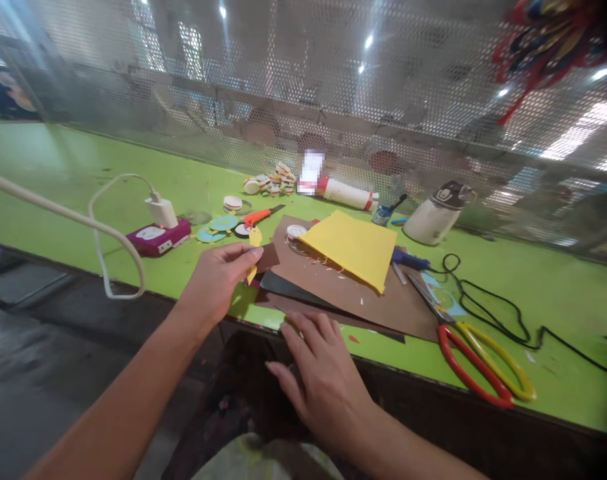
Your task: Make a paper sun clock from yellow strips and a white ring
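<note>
My left hand (217, 275) pinches a small dark brown paper piece (268, 257) with a yellow cut-out (254, 240) behind it, above the green table's near edge. My right hand (319, 373) lies with fingers spread near the table edge, its fingertips touching the edge of a stack of brown sheets (353, 293) and a black sheet (288, 288). A yellow sheet (353, 248) rests on top of the brown sheets.
Red and yellow scissors (476, 360) lie right of the sheets by a black cord (488, 313). An orange cutter (260, 215), paper discs (218, 228), a tape roll (296, 231), a glue bottle (346, 193), a white jug (436, 217), and a magenta power bank (158, 237) with white cable sit on the green table (73, 173).
</note>
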Available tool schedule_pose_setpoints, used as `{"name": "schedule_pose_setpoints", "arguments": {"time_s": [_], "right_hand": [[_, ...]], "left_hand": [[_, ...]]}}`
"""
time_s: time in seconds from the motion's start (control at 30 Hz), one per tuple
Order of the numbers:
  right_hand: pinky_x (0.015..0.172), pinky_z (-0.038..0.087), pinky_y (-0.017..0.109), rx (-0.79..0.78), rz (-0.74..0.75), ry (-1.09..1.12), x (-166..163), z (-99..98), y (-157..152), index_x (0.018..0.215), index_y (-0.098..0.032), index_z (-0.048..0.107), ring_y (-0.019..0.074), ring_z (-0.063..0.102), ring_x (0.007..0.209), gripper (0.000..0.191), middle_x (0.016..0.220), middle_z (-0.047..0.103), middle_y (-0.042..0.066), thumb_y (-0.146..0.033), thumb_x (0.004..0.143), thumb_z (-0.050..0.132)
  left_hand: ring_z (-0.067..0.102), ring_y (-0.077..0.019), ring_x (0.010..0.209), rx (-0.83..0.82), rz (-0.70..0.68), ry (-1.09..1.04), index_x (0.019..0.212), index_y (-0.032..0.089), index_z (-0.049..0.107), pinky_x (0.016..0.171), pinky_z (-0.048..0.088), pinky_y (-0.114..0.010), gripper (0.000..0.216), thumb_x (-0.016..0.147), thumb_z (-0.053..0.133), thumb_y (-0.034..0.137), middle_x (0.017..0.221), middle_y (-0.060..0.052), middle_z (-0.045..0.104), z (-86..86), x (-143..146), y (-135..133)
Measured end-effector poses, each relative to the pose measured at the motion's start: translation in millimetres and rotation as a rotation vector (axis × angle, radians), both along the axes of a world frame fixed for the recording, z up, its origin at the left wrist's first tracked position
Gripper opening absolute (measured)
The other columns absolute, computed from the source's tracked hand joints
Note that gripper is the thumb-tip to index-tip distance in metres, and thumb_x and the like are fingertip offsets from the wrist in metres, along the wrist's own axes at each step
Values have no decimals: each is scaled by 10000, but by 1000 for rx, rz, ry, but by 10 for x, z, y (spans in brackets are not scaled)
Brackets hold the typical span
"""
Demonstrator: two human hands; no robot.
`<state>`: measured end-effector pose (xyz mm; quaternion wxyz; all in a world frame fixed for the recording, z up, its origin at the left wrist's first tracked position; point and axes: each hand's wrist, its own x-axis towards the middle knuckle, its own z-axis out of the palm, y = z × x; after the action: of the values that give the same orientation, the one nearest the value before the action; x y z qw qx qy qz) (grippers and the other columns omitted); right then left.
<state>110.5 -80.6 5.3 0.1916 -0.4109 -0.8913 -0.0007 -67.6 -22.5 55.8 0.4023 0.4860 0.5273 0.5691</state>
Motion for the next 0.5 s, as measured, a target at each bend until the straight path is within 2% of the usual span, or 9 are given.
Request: {"name": "schedule_pose_setpoints", "arguments": {"time_s": [0.1,0.2,0.33,0.4,0.5], "right_hand": [[981,344,515,16,3,-20,5,-41,-12,1229,-124,529,310,410,1159,449,1287,531,137,-425,913,421],[999,335,539,3,-37,-6,43,-30,-30,1259,-141,511,325,384,1211,466,1326,500,146,-433,902,440],[981,387,508,-77,11,128,168,54,-107,1210,-177,553,296,441,1176,388,1267,547,125,-370,877,510],[977,409,456,-130,41,259,251,127,-94,1145,-186,590,252,503,1113,307,1183,594,108,-305,868,535],[895,470,374,-236,-6,496,363,301,46,1044,-187,635,206,581,991,222,1059,646,88,-276,864,539]], "left_hand": [[556,-155,625,-12,20,-8,645,156,678,549,427,-235,192,668,638,343,669,-34,652,-33,-28,-43],[578,-171,690,-36,28,-19,718,170,691,605,447,-236,177,634,697,327,713,-27,673,-101,-115,-102],[571,-163,711,-38,223,20,707,195,693,611,436,-218,180,608,737,338,708,-5,673,-92,-228,-203],[589,-165,732,-35,153,-33,721,200,696,637,449,-217,186,611,743,342,742,-6,692,-33,-213,-227],[614,-179,746,-60,-128,-76,802,193,711,650,463,-241,220,662,717,363,791,-26,708,78,-69,-194]]}}
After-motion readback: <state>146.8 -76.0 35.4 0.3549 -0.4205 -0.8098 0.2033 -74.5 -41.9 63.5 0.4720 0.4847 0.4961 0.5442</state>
